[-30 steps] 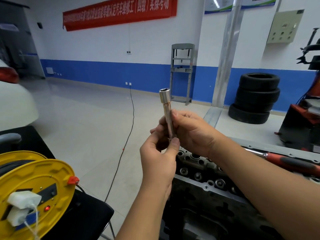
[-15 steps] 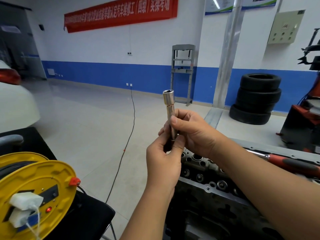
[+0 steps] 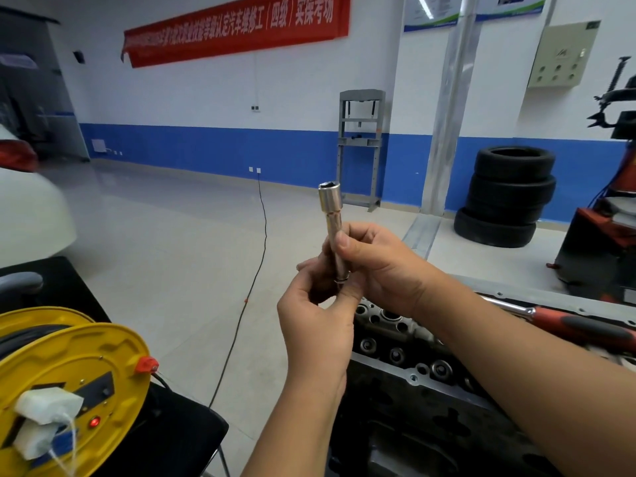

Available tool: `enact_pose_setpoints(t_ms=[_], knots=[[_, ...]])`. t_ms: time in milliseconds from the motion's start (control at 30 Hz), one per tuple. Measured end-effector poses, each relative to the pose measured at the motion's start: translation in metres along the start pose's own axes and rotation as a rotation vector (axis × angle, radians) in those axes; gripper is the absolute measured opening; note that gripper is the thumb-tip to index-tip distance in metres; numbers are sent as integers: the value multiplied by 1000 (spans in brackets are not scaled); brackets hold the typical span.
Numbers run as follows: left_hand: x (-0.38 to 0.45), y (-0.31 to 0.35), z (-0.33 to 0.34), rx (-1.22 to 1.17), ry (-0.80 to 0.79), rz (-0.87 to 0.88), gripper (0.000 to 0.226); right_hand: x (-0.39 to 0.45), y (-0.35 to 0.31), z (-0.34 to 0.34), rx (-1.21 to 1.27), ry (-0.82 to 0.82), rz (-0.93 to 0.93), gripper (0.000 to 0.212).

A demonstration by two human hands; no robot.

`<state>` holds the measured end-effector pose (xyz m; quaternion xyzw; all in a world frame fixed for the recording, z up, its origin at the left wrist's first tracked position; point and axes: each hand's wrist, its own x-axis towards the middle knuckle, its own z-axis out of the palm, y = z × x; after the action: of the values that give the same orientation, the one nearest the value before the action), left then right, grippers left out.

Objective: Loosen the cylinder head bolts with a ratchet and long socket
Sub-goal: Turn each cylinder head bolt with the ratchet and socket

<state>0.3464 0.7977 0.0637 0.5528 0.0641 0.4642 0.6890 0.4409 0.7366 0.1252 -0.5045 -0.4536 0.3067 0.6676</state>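
**Still fitting up: socket in hand, bolts untouched**

Both hands hold the long socket (image 3: 333, 224) upright above the near-left end of the cylinder head (image 3: 395, 333). The right hand (image 3: 377, 266) wraps its shaft; the left hand (image 3: 315, 316) pinches its lower end. The ratchet (image 3: 564, 321) lies far right on the engine. A loose pinch could drop the socket into the head's open recesses.
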Motion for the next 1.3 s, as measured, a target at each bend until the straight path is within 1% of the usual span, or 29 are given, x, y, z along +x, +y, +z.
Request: enact_pose_setpoints(t_ms=[67, 167, 233, 367, 467, 600, 667, 733, 800, 900, 933, 1000, 1033, 1067, 1133, 1200, 1300], knots=[[0, 0, 0, -40, -21, -38, 16, 0, 1, 0, -3, -11, 6, 28], [-2, 1, -2, -101, -99, -97, 28, 2, 1, 0, -50, 10, 10, 36], [-2, 0, -1, -59, -81, -92, 27, 2, 1, 0, -51, 30, 14, 36], [-1, 0, 1, 17, 0, -28, 34, 0, 1, -1, 16, 15, 9, 19], [-1, -1, 2, 40, 30, 18, 40, 1, 0, -1, -4, 4, -4, 18], [-1, -6, 2, 41, -2, 9, 30, 1, 0, 0, -10, -31, -2, 25], [-1, -6, 2, 12, -26, -3, 21, 1, 1, 1, -19, -37, 8, 30], [-2, -6, 1, -52, -45, -33, 25, 2, 1, 0, -39, -14, 6, 32], [-1, -6, 0, -53, -23, -51, 26, 2, 1, -1, -56, 5, 7, 30], [-1, -5, -1, 32, 51, -12, 15, 2, 3, 0, -50, -37, -1, 22], [-1, -2, 1, 53, 63, -1, 19, 2, 3, 1, -49, -55, -5, 24], [-2, -1, 1, 68, 70, 13, 38, 2, 3, 2, -56, -67, 2, 35], [-2, -2, 1, 68, 65, 15, 39, 1, 3, 2, -60, -61, 6, 40], [-1, -2, 1, 52, 47, 10, 34, 1, 4, 1, -63, -49, 7, 43], [-2, -2, 0, -15, -7, -28, 23, 1, 3, 0, -77, -19, 2, 39], [-2, -3, 0, -29, -29, -49, 26, 1, 2, 0, -69, -9, -4, 34], [-1, -3, 0, 34, 26, -31, 24, 1, 1, 1, -15, -17, 3, 29]])
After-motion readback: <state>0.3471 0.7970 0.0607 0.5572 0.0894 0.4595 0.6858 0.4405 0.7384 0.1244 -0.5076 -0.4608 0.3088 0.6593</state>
